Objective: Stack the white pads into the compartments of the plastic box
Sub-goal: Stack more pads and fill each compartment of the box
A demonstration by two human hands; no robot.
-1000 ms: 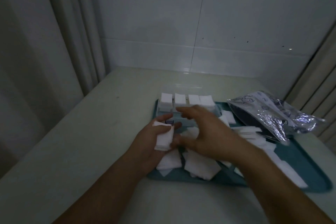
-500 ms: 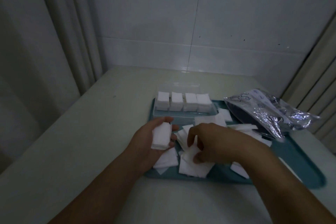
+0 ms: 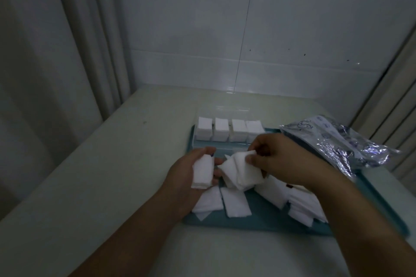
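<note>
White pads pinched by right hand; left hand grips neat stack.

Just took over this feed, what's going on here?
A person is sorting white pads over a teal tray. The left hand grips a small stack of pads, the right hand pinches a loose bunch of pads. Four stacks already fill the clear plastic box; more loose pads lie on the tray.

A crinkled foil bag lies on the teal tray (right side).
</note>
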